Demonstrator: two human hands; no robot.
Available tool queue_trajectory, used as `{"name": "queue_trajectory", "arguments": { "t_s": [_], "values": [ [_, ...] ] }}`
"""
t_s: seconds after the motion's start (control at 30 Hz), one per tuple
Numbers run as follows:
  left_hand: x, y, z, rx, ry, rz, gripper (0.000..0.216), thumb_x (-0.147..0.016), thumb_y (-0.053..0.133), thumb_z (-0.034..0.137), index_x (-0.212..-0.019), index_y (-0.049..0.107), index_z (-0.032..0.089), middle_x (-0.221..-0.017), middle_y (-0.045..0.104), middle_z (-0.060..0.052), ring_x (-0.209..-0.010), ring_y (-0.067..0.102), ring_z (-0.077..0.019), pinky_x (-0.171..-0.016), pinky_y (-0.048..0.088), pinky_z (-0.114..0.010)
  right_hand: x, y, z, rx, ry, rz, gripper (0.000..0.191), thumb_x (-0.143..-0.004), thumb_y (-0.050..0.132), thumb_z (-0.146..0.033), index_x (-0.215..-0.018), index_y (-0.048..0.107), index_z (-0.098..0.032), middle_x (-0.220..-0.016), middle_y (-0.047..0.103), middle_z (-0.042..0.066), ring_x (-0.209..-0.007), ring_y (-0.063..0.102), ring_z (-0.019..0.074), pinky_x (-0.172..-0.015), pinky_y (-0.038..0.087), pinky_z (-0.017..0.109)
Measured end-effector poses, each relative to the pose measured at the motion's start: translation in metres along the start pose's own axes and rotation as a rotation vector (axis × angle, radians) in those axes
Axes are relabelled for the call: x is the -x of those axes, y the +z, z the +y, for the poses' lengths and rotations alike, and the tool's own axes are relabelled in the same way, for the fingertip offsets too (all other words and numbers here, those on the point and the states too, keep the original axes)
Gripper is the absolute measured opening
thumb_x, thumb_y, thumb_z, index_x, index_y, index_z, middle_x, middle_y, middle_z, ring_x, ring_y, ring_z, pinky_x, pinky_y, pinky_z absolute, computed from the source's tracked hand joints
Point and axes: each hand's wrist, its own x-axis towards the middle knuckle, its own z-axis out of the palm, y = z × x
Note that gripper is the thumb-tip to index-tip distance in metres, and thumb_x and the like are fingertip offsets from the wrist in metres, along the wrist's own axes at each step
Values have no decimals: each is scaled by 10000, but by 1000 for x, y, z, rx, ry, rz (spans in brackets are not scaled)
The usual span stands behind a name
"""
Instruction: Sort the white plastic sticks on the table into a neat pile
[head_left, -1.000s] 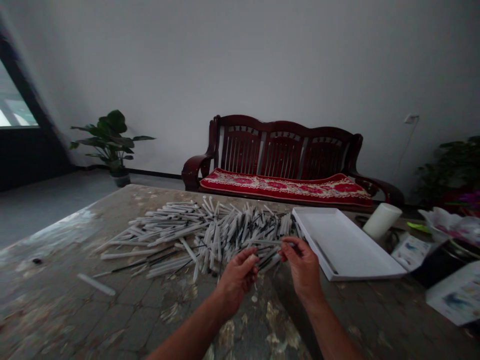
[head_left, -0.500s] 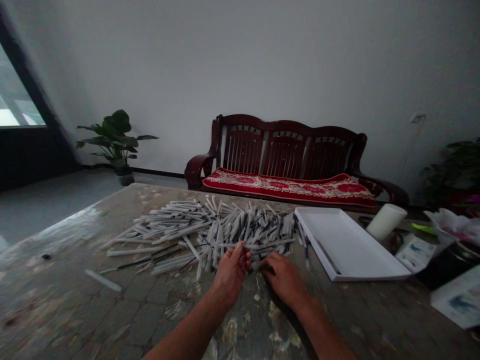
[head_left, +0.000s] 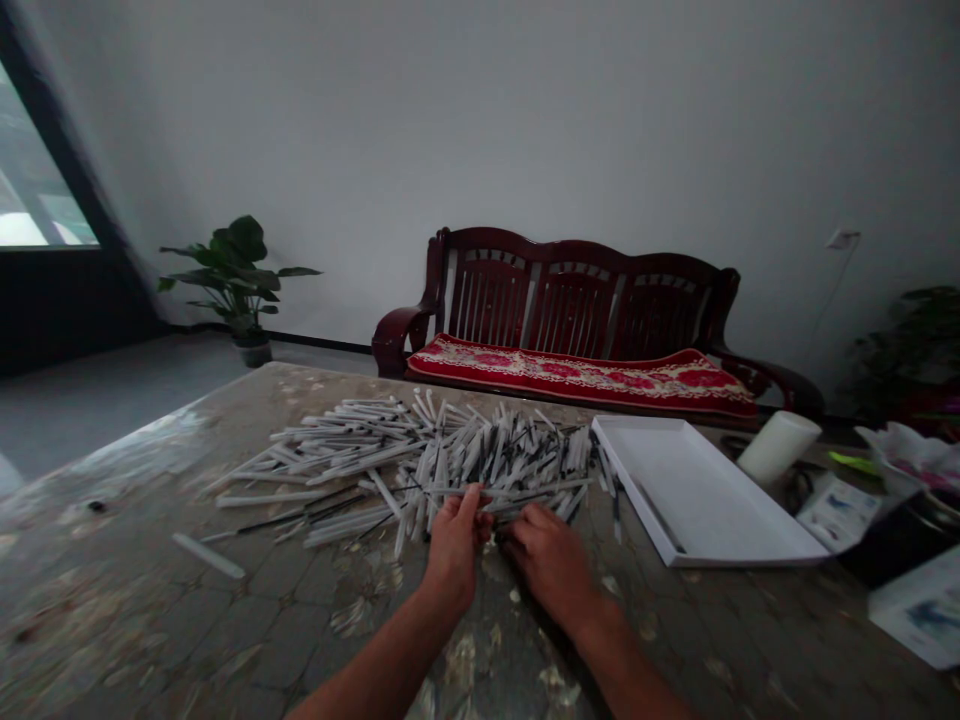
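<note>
My left hand [head_left: 454,550] is closed in a pinch, thumb on top, on a thin whitish pen barrel [head_left: 448,491] that sticks out to the left of the thumb. Close beside it on the right, my right hand [head_left: 553,560] has its fingers curled together low over the table. A small dark bit [head_left: 501,537] shows at its fingertips, too blurred to name. Just beyond both hands spreads a heap of pen parts [head_left: 450,450], mostly frosted white barrels mixed with thin dark pieces. One loose barrel [head_left: 208,556] lies apart at the left.
Right of the heap stands a shallow white tray [head_left: 739,500] with a slim dark pen-like stick [head_left: 660,515] along its left side. A white roll [head_left: 780,445], a dark cylinder [head_left: 900,535] and a white box [head_left: 919,610] crowd the right. A wooden bench [head_left: 570,300] stands behind the table.
My right hand has shifted slightly left, closer to my left hand, and its fingers are more curled. The barrel in my left hand sits further left than before.
</note>
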Motion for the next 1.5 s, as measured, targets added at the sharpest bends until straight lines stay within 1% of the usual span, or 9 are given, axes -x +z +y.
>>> {"name": "queue_trajectory", "arguments": {
  "t_s": [0.17,0.23,0.33,0.47,0.53,0.6,0.83,1.2,1.5],
  "values": [
    [0,0,-1,20,-26,-19,325,-682,797,362,-831,600,151,-696,650,19,-487,543,-55,-449,402,-164,-4,7,-9,48,23,7,161,-900,533,-150,-906,685,-201,-992,650,51,-946,630,199,-806,460,279],
    [-1,-1,-2,12,-29,-14,321,-685,792,360,-826,591,154,-707,656,19,-484,542,-52,-442,391,-161,-3,8,-7,10,42,35,155,-888,527,-150,-919,671,-198,-996,660,56,-951,637,207,-808,463,287],
    [-3,-1,-5,2,-30,-14,337,-676,792,379,-815,583,155,-714,655,21,-488,542,-52,-436,380,-162,-2,7,-1,-204,154,122,150,-864,519,-158,-915,654,-200,-935,693,44,-902,658,201,-785,469,284],
    [-3,-1,-10,-40,-39,-57,429,-603,831,452,-796,585,158,-702,648,24,-502,547,-63,-433,364,-169,-3,4,14,-512,341,311,125,-824,564,-289,-839,649,-199,-775,700,29,-745,662,196,-709,483,285],
    [-3,0,-12,-72,-36,-84,480,-561,845,501,-772,582,158,-693,645,22,-503,544,-66,-427,349,-170,-4,3,20,-596,383,399,165,-785,598,-348,-819,658,-198,-756,700,34,-725,659,206,-697,490,296],
    [-2,0,-13,-95,-29,-100,519,-532,848,544,-755,582,159,-689,644,19,-507,547,-69,-425,343,-172,-4,4,23,-651,395,448,192,-755,618,-367,-824,674,-198,-769,708,39,-736,664,215,-708,496,308],
    [-2,0,-14,-121,-45,-107,556,-496,853,570,-775,605,159,-706,660,12,-522,561,-75,-426,346,-172,-3,10,20,-722,366,437,182,-749,631,-349,-834,701,-204,-779,717,42,-748,673,220,-722,505,319],
    [-2,1,-11,-144,-43,-113,589,-464,854,594,-774,622,150,-687,666,6,-515,562,-77,-433,342,-176,-2,11,21,-664,289,475,147,-772,633,-324,-816,711,-207,-798,716,42,-758,663,207,-738,499,309],
    [-4,-2,-11,-243,-20,-166,580,-497,821,636,-743,644,142,-537,611,19,-407,458,-59,-403,293,-186,-3,10,27,-748,326,428,165,-751,658,-332,-847,708,-207,-777,720,33,-732,673,204,-694,515,294]
  ]
}}
